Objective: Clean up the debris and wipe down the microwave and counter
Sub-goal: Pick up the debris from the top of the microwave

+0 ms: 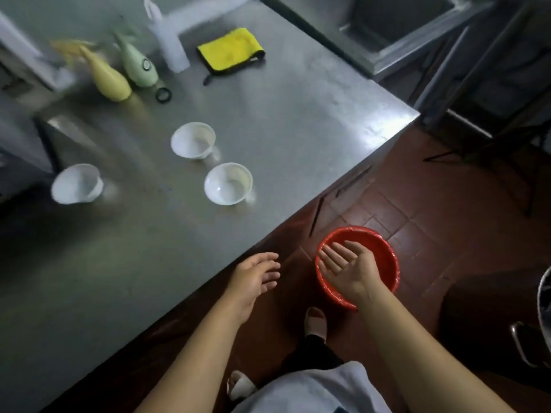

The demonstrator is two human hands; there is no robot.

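— Fingers first: how do they lie?
— Right hand [347, 268] is palm up with straight fingers held together, holding nothing, above the red basin [384, 257] on the tiled floor [417, 210]. Left hand [253, 278] hangs at the near edge of the steel counter [298, 114], fingers loosely spread and relaxed, gripping nothing.
— And the cleaning things?
— Folded yellow cloth [231, 50] with a dark edge lies at the far side of the counter, well apart from both hands. Left of it stand a white bottle [170, 46], a green spray bottle [137, 62] and a yellow spray bottle [104, 77], all blurred, with a black ring [163, 95] just beside the green one.
— Anything nearer?
— 3 white bowls: 1 at the left [76, 183], 1 in the middle [193, 140], 1 nearest the counter's edge [228, 183]. I cannot make out the microwave for certain.
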